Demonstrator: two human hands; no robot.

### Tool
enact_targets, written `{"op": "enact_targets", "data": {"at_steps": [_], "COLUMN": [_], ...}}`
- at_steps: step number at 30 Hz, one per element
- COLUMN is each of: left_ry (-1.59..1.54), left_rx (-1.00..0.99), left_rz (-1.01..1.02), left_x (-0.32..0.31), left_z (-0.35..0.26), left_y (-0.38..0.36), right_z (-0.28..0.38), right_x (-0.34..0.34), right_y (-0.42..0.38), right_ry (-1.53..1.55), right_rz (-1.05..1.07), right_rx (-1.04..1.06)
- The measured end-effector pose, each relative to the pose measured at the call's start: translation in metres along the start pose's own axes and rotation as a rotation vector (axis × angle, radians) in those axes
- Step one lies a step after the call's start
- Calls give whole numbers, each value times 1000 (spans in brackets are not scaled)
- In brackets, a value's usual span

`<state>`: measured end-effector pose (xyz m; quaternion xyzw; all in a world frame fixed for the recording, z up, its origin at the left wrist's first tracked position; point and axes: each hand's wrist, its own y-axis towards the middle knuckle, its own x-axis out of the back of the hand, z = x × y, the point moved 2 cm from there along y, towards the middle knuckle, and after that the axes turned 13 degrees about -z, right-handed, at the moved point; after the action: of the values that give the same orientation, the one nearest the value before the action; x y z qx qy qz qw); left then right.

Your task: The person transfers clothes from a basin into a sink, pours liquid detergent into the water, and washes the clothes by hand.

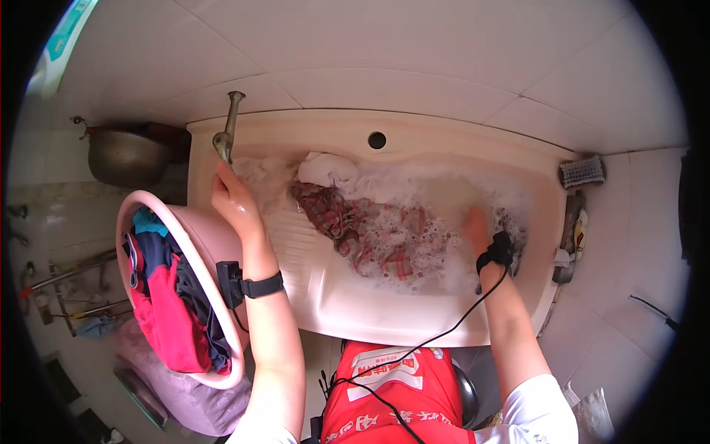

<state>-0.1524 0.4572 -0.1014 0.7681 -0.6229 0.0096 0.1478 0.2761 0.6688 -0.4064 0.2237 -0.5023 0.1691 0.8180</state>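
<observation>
My left hand [235, 196] is at the near end of a metal faucet [231, 122], its fingers curled against the handle end. Wet skin shines on the back of this hand. My right hand [477, 228] reaches into foamy water on the right side of a pale washing sink [310, 314]; suds and water hide its fingers. A red plaid cloth garment [325, 211] lies partly under the foam between my hands. Behind it, a white cloth [327, 170] sticks out of the water.
A pink bucket [196, 229] full of clothes [166, 318] stands tilted at the left. Beyond it hangs a metal basin [127, 157]. A scrub brush [582, 172] rests on the sink's right corner. A black cable [451, 325] runs from my right wrist across my red apron [399, 392].
</observation>
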Motion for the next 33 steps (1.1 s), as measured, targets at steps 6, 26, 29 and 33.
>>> {"op": "enact_targets", "data": {"at_steps": [6,26,29,33], "left_ry": [-41,265,384,338], "left_rx": [83,-376,-381,-304], "left_rz": [104,377,453,781], "left_x": [-11,9,43,101], "left_z": [6,7,-15,-65], "left_y": [10,-97,-139,-148], "right_z": [-5,78,196,319], "right_x": [-12,32,111,168], "right_y": [1,32,49,88], "right_ry": [-73,-39,-98,74], "right_rz": [147,734,552,816], "right_rx": [22,93,422,425]}}
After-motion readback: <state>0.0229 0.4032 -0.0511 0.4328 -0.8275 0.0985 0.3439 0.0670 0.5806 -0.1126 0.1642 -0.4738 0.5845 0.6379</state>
